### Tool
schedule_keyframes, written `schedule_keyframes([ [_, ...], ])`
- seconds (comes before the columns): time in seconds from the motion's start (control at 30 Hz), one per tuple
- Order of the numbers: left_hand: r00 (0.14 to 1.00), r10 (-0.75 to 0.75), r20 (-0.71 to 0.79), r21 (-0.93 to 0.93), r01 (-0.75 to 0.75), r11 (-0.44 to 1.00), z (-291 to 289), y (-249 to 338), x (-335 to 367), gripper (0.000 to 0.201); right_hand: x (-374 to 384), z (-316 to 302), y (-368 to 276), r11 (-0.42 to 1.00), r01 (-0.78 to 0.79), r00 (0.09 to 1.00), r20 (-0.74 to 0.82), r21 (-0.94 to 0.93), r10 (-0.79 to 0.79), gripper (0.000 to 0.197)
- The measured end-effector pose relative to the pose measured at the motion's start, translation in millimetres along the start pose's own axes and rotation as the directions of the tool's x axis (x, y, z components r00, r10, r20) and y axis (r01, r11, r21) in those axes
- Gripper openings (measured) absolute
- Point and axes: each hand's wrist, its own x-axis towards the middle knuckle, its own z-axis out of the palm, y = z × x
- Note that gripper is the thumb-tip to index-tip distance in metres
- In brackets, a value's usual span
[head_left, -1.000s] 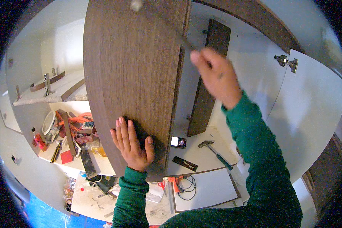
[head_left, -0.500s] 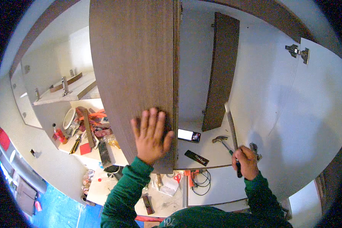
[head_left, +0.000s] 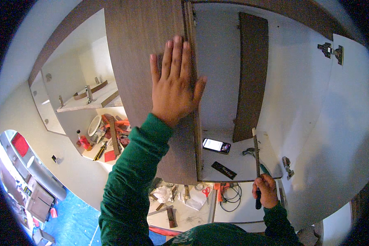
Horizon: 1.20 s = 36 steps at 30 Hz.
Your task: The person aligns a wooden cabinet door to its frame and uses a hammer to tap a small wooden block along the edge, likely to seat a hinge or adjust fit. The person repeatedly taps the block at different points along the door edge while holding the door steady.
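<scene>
My left hand [head_left: 174,96] lies flat with fingers stretched upward on a brown wood-grain panel [head_left: 131,53]. Its thumb reaches over the panel's right edge. Low on the right, my right hand [head_left: 268,192] is closed around the black handle of a long, slim file [head_left: 256,153], which points upward with a pale tip. Behind the file, partly hidden by it, a claw hammer [head_left: 249,151] rests on the white cabinet shelf. A lit phone [head_left: 216,145] and a small black box [head_left: 224,170] lie on that shelf, between the panel and the file.
A dark board [head_left: 253,74] stands inside the cabinet. Metal hinges [head_left: 288,167] show on the white door [head_left: 348,123] at right. Below lie red scissors [head_left: 206,191] and an orange corded tool [head_left: 221,192]. Cluttered tools and a red bottle [head_left: 84,142] fill a left shelf.
My left hand has slid up the panel to near its right edge. My right hand, still holding the file, has moved slightly lower. The whole view has shifted a little.
</scene>
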Motion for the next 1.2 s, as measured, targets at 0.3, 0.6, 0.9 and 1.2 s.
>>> schedule_keyframes([
  [0.3, 1.000, -0.008, 0.006, -0.025, 0.008, 1.000, 21.5, 19.5, -43.7, 0.080, 5.0, 19.9, 8.5, 0.995, -0.019, 1.000, 0.003, 0.095, 0.018, 0.034],
  [0.6, 0.982, 0.069, 0.174, -0.149, -0.043, 0.988, 43.8, 37.1, -195.7, 0.069, -3.9, 29.5, 1.2, 0.995, -0.090, 0.996, 0.003, 0.053, 0.090, 0.027],
  [0.9, 0.713, 0.210, 0.669, -0.246, -0.055, 0.968, 32.5, 71.6, -408.5, 0.066, -17.8, 41.6, 1.0, 0.977, -0.115, 0.993, 0.057, 0.179, 0.107, 0.029],
  [1.2, 0.132, 0.189, 0.973, -0.228, 0.671, 0.706, -58.1, 130.7, -620.9, 0.034, -16.2, 40.6, 1.2, 0.998, -0.059, 0.996, 0.076, 0.037, 0.056, 0.042],
])
